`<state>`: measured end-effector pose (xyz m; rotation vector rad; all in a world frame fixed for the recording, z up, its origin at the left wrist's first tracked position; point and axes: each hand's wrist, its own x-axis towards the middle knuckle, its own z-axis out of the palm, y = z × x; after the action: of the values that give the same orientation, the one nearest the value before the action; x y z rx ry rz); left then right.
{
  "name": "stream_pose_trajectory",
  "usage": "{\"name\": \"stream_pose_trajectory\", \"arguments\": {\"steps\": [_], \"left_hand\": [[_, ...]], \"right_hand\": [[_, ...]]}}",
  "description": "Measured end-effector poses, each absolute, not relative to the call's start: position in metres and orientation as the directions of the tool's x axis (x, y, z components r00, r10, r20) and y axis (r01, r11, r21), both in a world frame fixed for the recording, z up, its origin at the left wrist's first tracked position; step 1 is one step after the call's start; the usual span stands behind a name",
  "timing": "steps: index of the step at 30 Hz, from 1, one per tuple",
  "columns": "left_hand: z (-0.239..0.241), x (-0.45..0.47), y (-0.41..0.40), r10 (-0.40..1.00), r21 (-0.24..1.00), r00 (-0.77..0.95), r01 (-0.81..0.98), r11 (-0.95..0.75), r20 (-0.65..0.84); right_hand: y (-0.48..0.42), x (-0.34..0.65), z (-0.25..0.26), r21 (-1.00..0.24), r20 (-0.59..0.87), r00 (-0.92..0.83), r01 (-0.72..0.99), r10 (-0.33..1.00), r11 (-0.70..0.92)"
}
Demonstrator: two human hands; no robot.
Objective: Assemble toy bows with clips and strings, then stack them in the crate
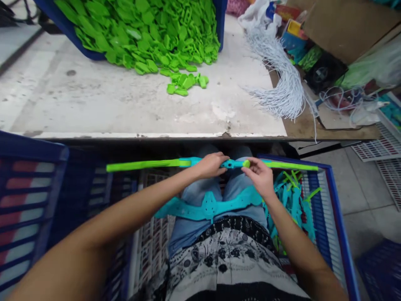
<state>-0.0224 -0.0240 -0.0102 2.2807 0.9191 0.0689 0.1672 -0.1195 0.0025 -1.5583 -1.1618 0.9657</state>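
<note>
Across my lap, just below the table edge, is a long turquoise and lime-green plastic strip (147, 165) with a turquoise middle. My left hand (213, 164) is closed around the turquoise part, left of its centre. My right hand (259, 173) pinches a small green plastic piece (246, 163) against the strip, right of its centre. How far that piece is fitted I cannot tell. A second turquoise plastic part (209, 205), with a pointed middle, lies across my thighs below both hands.
On the white table (125, 108), a tilted blue bin (222, 25) spills green pieces (163, 37). White cords (282, 92) hang near the table's right edge. A blue crate (336, 209) at my right holds turquoise and green parts (294, 200). Another blue crate (31, 146) stands at left.
</note>
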Motion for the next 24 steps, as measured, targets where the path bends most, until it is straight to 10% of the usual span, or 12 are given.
{"name": "stream_pose_trajectory", "arguments": {"steps": [12, 24], "left_hand": [[-0.024, -0.015, 0.007, 0.535, 0.857, 0.759, 0.502, -0.119, -0.371], [-0.011, 0.010, 0.008, 0.544, 0.620, 0.716, 0.678, -0.394, -0.438]], "right_hand": [[-0.128, 0.130, -0.045, -0.762, 0.166, 0.273, 0.646, 0.948, -0.053], [-0.123, 0.140, -0.051, -0.586, 0.106, 0.301, 0.789, 0.948, -0.185]]}}
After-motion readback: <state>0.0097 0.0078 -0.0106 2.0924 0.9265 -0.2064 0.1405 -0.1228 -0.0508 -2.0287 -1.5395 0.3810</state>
